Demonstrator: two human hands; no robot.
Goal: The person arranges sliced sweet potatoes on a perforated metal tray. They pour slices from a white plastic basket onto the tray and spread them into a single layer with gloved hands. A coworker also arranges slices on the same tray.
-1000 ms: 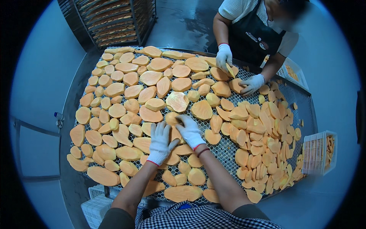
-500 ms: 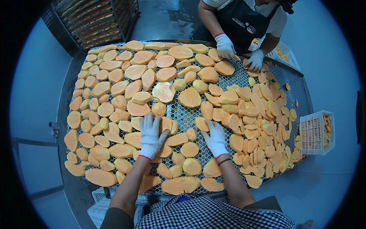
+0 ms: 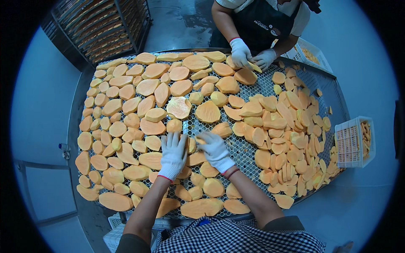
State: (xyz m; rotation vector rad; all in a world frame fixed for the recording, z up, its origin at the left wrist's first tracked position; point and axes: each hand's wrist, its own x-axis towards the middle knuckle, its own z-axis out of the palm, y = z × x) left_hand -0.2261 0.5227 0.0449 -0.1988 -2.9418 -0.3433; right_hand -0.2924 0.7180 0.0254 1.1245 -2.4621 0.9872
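Note:
Pale-orange slices, apparently sweet potato, lie side by side across the left and middle of a mesh tray [image 3: 244, 148], with a heaped pile [image 3: 291, 139] at the right. My gloved left hand [image 3: 173, 152] rests over slices near the middle, fingers stretched out and slightly apart. Just right of it, my gloved right hand [image 3: 213, 148] has its fingers curled on a small slice [image 3: 200, 140], partly hidden by the fingers. A larger slice [image 3: 220, 129] lies beyond that hand.
Across the tray a person in a dark apron [image 3: 257, 25] works with two gloved hands [image 3: 241, 55] at slices. A loaded metal rack [image 3: 97, 29] stands at back left. White crates sit at the right [image 3: 346, 149] and behind the co-worker's side [image 3: 320, 63].
My right hand has swung left toward my left hand, its fingers now bent on a slice. The co-worker's hands have drawn together at the far edge.

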